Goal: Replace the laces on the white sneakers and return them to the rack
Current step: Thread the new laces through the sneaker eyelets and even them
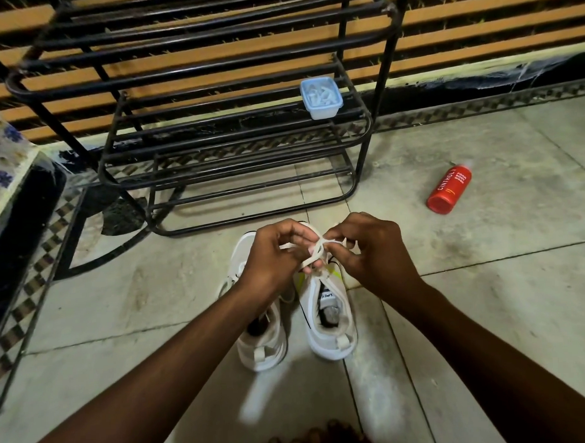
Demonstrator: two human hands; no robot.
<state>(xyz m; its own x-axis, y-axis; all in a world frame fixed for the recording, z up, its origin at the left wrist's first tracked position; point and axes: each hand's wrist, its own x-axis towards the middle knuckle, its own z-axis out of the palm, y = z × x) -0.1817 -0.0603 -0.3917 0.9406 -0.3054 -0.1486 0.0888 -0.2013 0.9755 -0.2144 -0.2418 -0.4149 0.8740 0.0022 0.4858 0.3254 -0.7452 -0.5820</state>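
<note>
scene: tiled floor [486,297] in front of a black metal rack [215,142]; the rack backs onto a wall of orange slats [493,22]
left hand [269,255]: just in front of the rack's bottom bar, fingers curled, pinching a strand of the white lace [320,248]
right hand [371,251]: same spot in front of the rack, close beside the left hand, thumb and fingers pinching the other side of the lace
lace: crossed and bunched between the two hands, a strand runs down to the shoe below; cannot tell if the knot is tight
sneaker with yellow accents [334,319]: on the floor in front of the rack, toe toward it, heel toward the camera, under the hands, lace attached
other sneaker [265,341]: touching or just beside the first one, same direction, partly hidden by the left forearm; its lacing is mostly hidden
plastic container [320,97]: light blue, on the rack's middle shelf near its right end, whitish stuff inside, too small to tell what
red bottle [449,189]: lying on its side on the floor, off to the right of the rack, well apart from the sneakers
patterned cloth [0,148]: blue flowers, on a ledge left of the rack
</note>
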